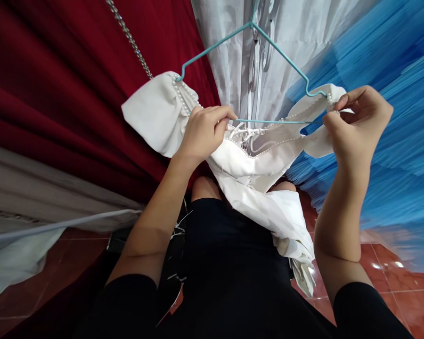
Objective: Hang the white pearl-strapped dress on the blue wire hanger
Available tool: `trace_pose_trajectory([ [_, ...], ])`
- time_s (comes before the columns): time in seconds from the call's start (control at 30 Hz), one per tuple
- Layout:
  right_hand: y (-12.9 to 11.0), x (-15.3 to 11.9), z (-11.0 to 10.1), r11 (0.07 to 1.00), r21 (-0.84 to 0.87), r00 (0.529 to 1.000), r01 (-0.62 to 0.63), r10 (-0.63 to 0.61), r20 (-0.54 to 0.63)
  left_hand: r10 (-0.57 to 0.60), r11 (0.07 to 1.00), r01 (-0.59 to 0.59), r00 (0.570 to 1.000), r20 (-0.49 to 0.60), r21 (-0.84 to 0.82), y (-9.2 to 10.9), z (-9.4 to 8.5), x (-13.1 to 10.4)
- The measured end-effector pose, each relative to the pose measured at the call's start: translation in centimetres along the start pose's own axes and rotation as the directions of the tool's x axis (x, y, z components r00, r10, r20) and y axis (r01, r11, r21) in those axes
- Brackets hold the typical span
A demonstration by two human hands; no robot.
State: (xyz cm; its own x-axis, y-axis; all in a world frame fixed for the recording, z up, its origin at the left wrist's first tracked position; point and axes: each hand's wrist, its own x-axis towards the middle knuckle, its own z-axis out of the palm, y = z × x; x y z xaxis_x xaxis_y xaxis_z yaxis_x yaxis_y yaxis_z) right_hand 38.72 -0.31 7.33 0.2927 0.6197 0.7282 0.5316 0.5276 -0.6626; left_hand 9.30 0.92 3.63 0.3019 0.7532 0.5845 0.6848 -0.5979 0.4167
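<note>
A white dress (233, 155) with pearl-beaded edges and puffed sleeves hangs on a thin light-blue hanger (217, 45). The hanger's left end sits inside the beaded edge by one sleeve (150, 110); its right end lies at the beaded edge on the other side. My left hand (207, 129) is closed around the hanger's lower bar near the neckline, its fingertips partly hidden. At the right end, my right hand (360, 117) pinches the dress's beaded edge between thumb and fingers. White lacing shows inside the bodice, and the lower part of the dress drapes over my lap.
Dark red fabric (92, 99) hangs on the left, with a beaded chain (130, 37) over it. White curtain-like cloth (224, 52) and white scrollwork metal stand behind the hanger. Blue tulle (399, 141) fills the right. Red tiles (410, 301) cover the floor.
</note>
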Motion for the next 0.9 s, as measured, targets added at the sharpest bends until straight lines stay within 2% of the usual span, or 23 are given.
trace_pose_trajectory([
  [0.2, -0.5, -0.2, 0.4, 0.998, 0.008, 0.998, 0.070, -0.070, 0.002, -0.008, 1.000, 0.008, 1.000, -0.001, -0.025, -0.2, 0.0, 0.1],
  [0.43, -2.1, 0.2, -0.7, 0.993, -0.046, 0.988, 0.113, -0.108, 0.112, -0.011, 0.991, 0.012, 1.000, 0.015, -0.134, 0.6, 0.9, 0.1],
  [0.6, -1.9, 1.0, 1.1, 0.988, -0.016, 0.969, 0.152, -0.146, 0.197, -0.021, 0.995, 0.022, 1.000, 0.017, -0.096, 0.8, 1.6, 0.2],
  [0.67, -1.5, 0.9, 2.2, 0.983, -0.076, 0.957, 0.167, -0.143, 0.251, -0.027, 0.998, 0.027, 1.000, 0.010, -0.051, 0.8, 1.6, 0.2],
  [0.73, -1.3, 0.2, 3.2, 0.963, -0.170, 0.963, 0.209, -0.173, 0.205, -0.034, 0.999, 0.034, 0.999, 0.009, -0.017, 0.8, 1.5, 0.1],
  [0.8, -1.5, -1.1, 4.1, 0.927, -0.192, 0.946, 0.323, -0.318, 0.059, -0.041, 0.999, 0.041, 0.999, 0.018, -0.003, 0.8, 1.3, 0.1],
  [0.87, -1.7, -3.3, 4.9, 0.861, -0.168, 0.865, 0.480, -0.496, -0.075, -0.042, 0.999, 0.042, 0.999, 0.026, 0.002, 0.9, 1.2, 0.1],
  [0.9, -1.6, -4.8, 5.1, 0.825, -0.155, 0.823, 0.544, -0.561, -0.095, -0.043, 0.999, 0.042, 0.999, 0.027, 0.004, 0.9, 1.1, 0.1],
])
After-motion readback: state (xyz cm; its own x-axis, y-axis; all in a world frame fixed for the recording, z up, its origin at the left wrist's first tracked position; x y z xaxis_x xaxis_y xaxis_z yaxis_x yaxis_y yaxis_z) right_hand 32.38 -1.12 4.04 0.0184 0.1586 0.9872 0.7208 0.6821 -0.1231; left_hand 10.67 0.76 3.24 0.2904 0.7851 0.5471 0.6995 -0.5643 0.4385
